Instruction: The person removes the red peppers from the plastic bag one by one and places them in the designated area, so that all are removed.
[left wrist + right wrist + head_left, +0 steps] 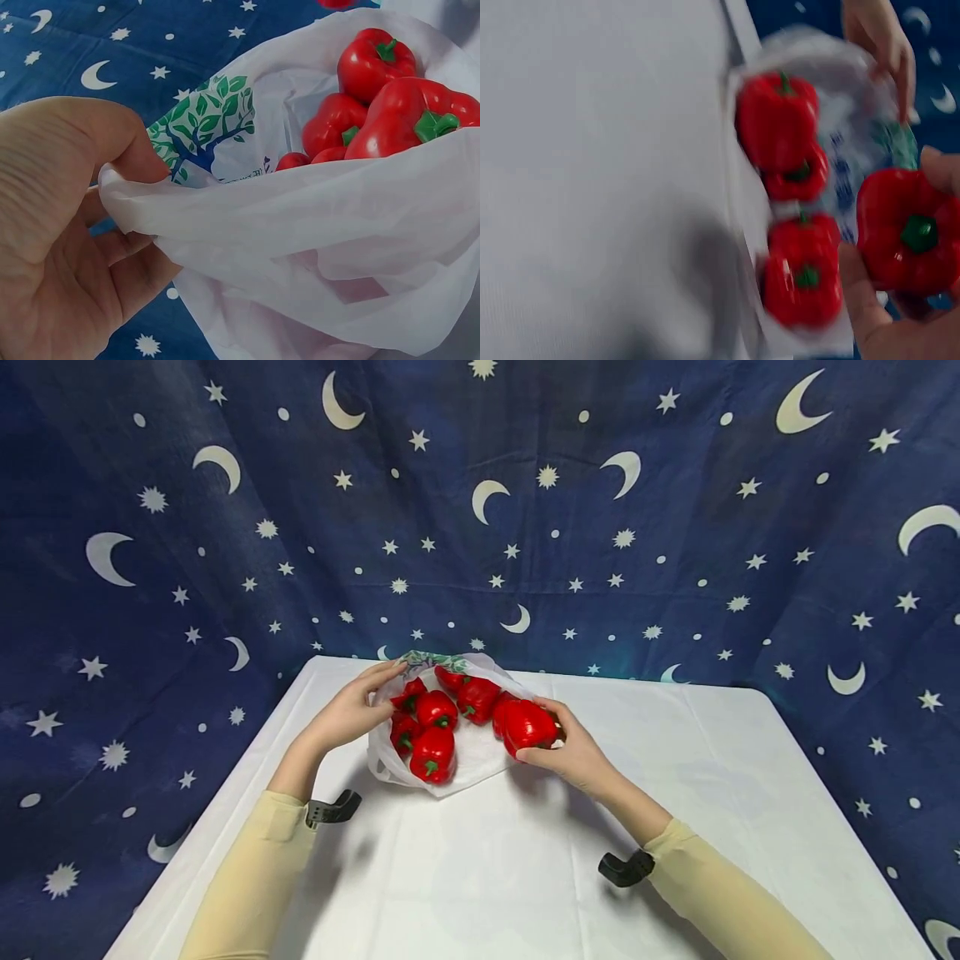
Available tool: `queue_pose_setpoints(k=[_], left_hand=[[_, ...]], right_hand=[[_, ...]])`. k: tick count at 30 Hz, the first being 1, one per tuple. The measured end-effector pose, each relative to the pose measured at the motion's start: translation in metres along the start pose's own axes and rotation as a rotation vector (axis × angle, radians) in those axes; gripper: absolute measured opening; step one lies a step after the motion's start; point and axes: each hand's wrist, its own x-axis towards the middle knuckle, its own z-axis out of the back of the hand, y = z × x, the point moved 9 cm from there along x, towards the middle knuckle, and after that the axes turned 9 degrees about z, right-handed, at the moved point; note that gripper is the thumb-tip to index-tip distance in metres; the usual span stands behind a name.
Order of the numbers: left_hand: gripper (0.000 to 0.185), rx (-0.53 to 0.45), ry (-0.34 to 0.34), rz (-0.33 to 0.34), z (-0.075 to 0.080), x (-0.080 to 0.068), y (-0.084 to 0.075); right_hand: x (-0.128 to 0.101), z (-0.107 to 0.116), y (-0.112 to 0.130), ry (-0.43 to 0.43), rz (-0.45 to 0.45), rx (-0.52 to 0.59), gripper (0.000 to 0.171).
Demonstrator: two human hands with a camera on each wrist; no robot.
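A white plastic bag (247, 232) with a green-leaved tree print lies on the table, its mouth spread wide. Several shiny red bell peppers (435, 752) with green stems are inside it. My left hand (348, 714) is at the bag's left side, pinching its rim between thumb and fingers, as the left wrist view shows. At the right side of the mouth, my right hand (577, 756) grips one red bell pepper (527, 727). That pepper's green stem points toward the camera in the right wrist view. Another pepper is partly hidden behind it.
The bag stands near the back edge of a table (480, 877) covered in white cloth. Behind and beside it hangs a dark blue curtain (450, 510) with moons and stars. A black strap device (626, 868) is worn on each wrist.
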Motion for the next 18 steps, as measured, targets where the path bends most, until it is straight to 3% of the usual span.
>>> queue_pose_setpoints(k=[8, 13, 18], left_hand=[[0.066, 0.003, 0.016, 0.011, -0.001, 0.000, 0.001], [0.067, 0.000, 0.016, 0.012, 0.000, -0.001, 0.000], [0.068, 0.007, 0.021, 0.009, 0.000, -0.002, 0.002]], right_hand=[[0.003, 0.063, -0.020, -0.114, -0.054, 0.143, 0.091], [0.010, 0.081, -0.037, -0.159, -0.084, 0.232, 0.089], [0.016, 0.094, -0.053, -0.204, -0.117, 0.198, 0.091]])
